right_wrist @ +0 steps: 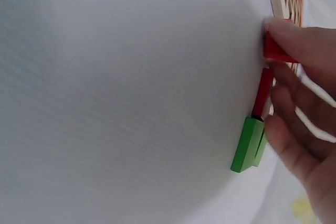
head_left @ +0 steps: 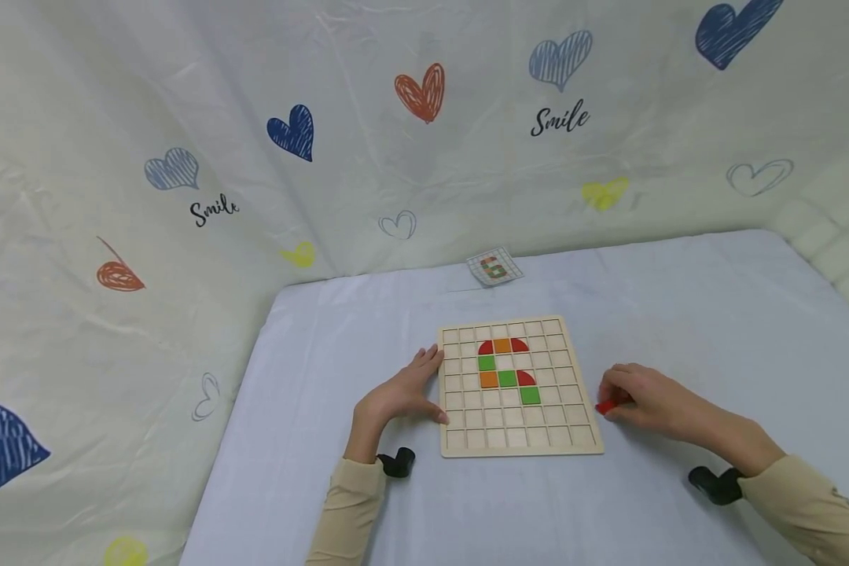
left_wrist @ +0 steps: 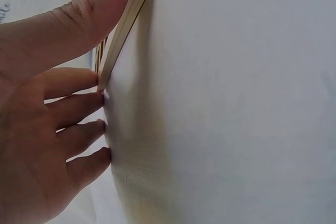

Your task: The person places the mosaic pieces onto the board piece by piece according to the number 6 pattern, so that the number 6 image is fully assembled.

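A wooden grid board (head_left: 470,437) lies on the table, with red, orange and green pieces set in its cells. My left hand (head_left: 400,395) rests against the board's left edge, fingers extended and thumb on the near part of that edge. Just off the board's right edge, my right hand (head_left: 647,402) pinches a red piece (right_wrist: 276,50) between thumb and fingers. Under that hand, another red piece (right_wrist: 262,94) and some green pieces (right_wrist: 244,145) show in the right wrist view. In the head view the hand hides them.
A small card (head_left: 475,270) printed with a coloured grid pattern lies beyond the board, close to the back wall. White cloth (head_left: 311,409) covers the table. Behind it hangs a pale curtain (head_left: 354,189) with hearts and lettering.
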Demonstrator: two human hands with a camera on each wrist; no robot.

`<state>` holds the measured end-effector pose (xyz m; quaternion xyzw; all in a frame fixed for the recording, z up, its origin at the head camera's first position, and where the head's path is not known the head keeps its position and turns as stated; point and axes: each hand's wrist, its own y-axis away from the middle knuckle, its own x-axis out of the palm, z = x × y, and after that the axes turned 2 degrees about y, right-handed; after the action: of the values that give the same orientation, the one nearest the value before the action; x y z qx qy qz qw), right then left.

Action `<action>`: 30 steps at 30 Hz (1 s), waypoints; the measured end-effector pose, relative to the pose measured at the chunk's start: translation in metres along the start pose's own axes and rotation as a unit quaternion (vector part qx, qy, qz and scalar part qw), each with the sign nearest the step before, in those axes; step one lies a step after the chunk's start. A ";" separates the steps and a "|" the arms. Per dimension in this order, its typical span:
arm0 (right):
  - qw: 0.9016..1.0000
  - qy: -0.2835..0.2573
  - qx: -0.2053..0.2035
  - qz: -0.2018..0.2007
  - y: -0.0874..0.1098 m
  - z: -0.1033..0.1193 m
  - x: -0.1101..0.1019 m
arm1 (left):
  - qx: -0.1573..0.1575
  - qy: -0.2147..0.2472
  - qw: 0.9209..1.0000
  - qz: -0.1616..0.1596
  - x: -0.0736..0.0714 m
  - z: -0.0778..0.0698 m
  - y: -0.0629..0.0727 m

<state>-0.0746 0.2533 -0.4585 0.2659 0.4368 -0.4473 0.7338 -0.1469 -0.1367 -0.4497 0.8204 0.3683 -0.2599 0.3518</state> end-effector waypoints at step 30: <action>0.983 -0.102 -0.134 -0.067 -0.031 0.033 0.014 | -0.015 0.006 1.000 0.001 0.000 -0.001 -0.001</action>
<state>-0.0853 0.2073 -0.4553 0.0885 0.4322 -0.4579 0.7719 -0.1471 -0.1351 -0.4493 0.8171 0.3732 -0.2485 0.3623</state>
